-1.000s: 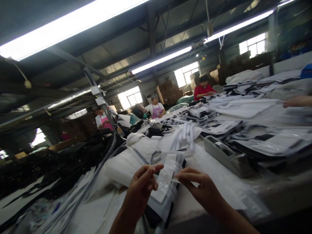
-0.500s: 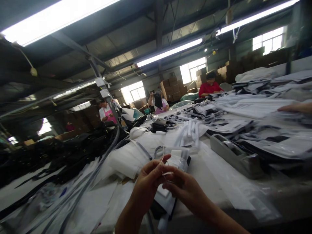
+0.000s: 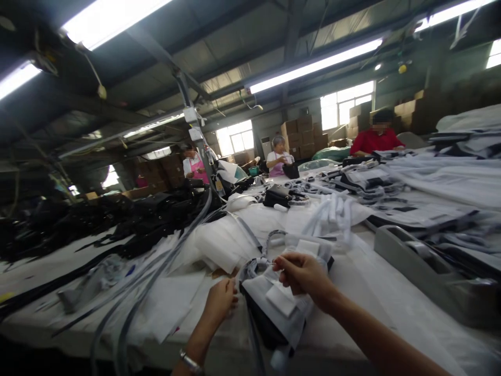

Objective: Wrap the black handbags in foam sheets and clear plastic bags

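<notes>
A handbag (image 3: 270,318) lies on the table in front of me, dark at its lower edge and covered with white wrapping sheet. Grey wrapping surrounds its curved handle (image 3: 250,267). My left hand (image 3: 219,304) is closed just left of the handle, with a metal band at the wrist. Over the bag's right side, my right hand (image 3: 303,279) pinches thumb against fingers near the handle. A thin pale string seen between both hands a moment ago is now too fine to follow; both hands stay closed as on its ends. A white pad sits on the bag.
A grey tape dispenser (image 3: 422,271) stands at the right. White foam tubes (image 3: 332,214), a small black bag (image 3: 277,196) and stacked wrapped pieces lie beyond. Grey strips (image 3: 136,308) hang over the front edge at left. Several co-workers sit farther back, one in red (image 3: 376,137).
My hands were together over the bag with a thin string between the fingers; now they are spread apart, left and right. The view has turned left, and the co-worker's hand at right is gone.
</notes>
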Demonstrator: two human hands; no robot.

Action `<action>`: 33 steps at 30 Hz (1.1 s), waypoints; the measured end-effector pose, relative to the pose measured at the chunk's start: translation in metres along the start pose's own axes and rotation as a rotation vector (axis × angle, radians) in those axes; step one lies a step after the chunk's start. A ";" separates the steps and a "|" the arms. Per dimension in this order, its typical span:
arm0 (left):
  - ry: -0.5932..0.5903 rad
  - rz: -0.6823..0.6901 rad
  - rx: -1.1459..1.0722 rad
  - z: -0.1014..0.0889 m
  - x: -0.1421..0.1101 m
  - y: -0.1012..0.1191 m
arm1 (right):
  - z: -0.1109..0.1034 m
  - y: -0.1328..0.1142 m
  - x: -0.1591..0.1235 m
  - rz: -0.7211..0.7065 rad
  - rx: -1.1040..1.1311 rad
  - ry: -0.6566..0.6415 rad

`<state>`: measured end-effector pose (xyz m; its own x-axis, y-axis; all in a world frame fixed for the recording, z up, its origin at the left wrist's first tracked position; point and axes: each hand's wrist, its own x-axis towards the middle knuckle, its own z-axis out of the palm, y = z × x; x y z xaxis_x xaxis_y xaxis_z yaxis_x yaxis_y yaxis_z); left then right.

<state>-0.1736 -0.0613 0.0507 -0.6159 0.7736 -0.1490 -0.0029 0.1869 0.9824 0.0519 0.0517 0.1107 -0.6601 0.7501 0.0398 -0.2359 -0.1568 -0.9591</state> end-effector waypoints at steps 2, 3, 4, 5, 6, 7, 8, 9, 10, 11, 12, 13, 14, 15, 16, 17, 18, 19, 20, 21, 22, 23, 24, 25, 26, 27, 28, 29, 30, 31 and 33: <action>-0.032 -0.104 -0.025 0.002 0.005 -0.016 | 0.005 0.004 0.014 -0.007 0.004 -0.019; -0.054 -0.140 -0.061 0.004 0.006 -0.020 | 0.007 0.006 0.020 -0.007 0.006 -0.028; -0.074 -0.164 -0.111 0.006 0.006 -0.023 | 0.009 0.008 0.025 -0.002 0.006 -0.037; -0.091 -0.178 -0.172 0.008 0.006 -0.025 | 0.011 0.010 0.030 0.007 0.005 -0.045; -0.102 -0.186 -0.239 0.009 0.005 -0.025 | 0.012 0.012 0.034 0.015 0.002 -0.052; -0.109 -0.188 -0.307 0.010 0.004 -0.024 | 0.012 0.013 0.037 0.023 -0.002 -0.059; -0.112 -0.187 -0.372 0.012 0.003 -0.022 | 0.012 0.015 0.039 0.029 -0.005 -0.067; -0.111 -0.182 -0.430 0.013 0.003 -0.020 | 0.011 0.017 0.041 0.033 -0.008 -0.073; -0.111 -0.171 -0.480 0.015 0.002 -0.017 | 0.010 0.018 0.041 0.036 -0.011 -0.077; -0.115 -0.155 -0.522 0.018 0.002 -0.014 | 0.007 0.019 0.041 0.039 -0.015 -0.078; -0.126 -0.133 -0.553 0.022 0.001 -0.011 | 0.004 0.020 0.040 0.043 -0.020 -0.075; -0.146 -0.108 -0.573 0.027 -0.001 -0.007 | 0.000 0.021 0.037 0.048 -0.027 -0.071; -0.172 -0.082 -0.581 0.032 -0.003 -0.003 | -0.004 0.021 0.033 0.053 -0.033 -0.065; -0.205 -0.058 -0.579 0.037 -0.007 0.001 | -0.008 0.020 0.028 0.060 -0.038 -0.059; -0.240 -0.037 -0.567 0.043 -0.011 0.006 | -0.013 0.018 0.022 0.068 -0.041 -0.051; -0.276 -0.016 -0.547 0.048 -0.015 0.011 | -0.017 0.015 0.016 0.080 -0.047 -0.042; -0.309 0.006 -0.520 0.053 -0.020 0.017 | -0.021 0.011 0.010 0.097 -0.057 -0.035; -0.336 0.034 -0.490 0.057 -0.026 0.023 | -0.024 0.006 0.003 0.116 -0.076 -0.030; -0.358 0.069 -0.457 0.062 -0.031 0.029 | -0.026 0.001 -0.003 0.133 -0.104 -0.026; -0.376 0.107 -0.424 0.066 -0.037 0.036 | -0.028 -0.004 -0.008 0.147 -0.145 -0.025; -0.392 0.144 -0.390 0.070 -0.042 0.044 | -0.029 -0.010 -0.013 0.155 -0.194 -0.025; -0.412 0.174 -0.358 0.074 -0.048 0.052 | -0.030 -0.016 -0.017 0.155 -0.246 -0.028; -0.437 0.194 -0.332 0.078 -0.053 0.060 | -0.031 -0.021 -0.020 0.151 -0.298 -0.031; -0.470 0.215 -0.302 0.083 -0.059 0.068 | -0.031 -0.026 -0.024 0.140 -0.350 -0.036; -0.506 0.242 -0.263 0.088 -0.064 0.076 | -0.032 -0.031 -0.027 0.122 -0.399 -0.042; -0.541 0.279 -0.215 0.093 -0.069 0.083 | -0.033 -0.035 -0.030 0.094 -0.443 -0.050; -0.569 0.323 -0.162 0.098 -0.074 0.089 | -0.034 -0.039 -0.034 0.059 -0.482 -0.059; -0.586 0.371 -0.107 0.103 -0.078 0.095 | -0.036 -0.042 -0.038 0.022 -0.518 -0.069; -0.592 0.414 -0.055 0.107 -0.081 0.099 | -0.037 -0.046 -0.043 -0.011 -0.550 -0.078; -0.588 0.445 -0.013 0.111 -0.084 0.102 | -0.039 -0.049 -0.048 -0.039 -0.574 -0.086; -0.557 0.481 0.047 0.116 -0.089 0.106 | -0.041 -0.054 -0.059 -0.078 -0.618 -0.087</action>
<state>-0.0280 -0.0396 0.1553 -0.0493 0.9672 0.2492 0.2081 -0.2341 0.9497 0.1332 0.0426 0.1488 -0.7193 0.6853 0.1141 0.1525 0.3160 -0.9364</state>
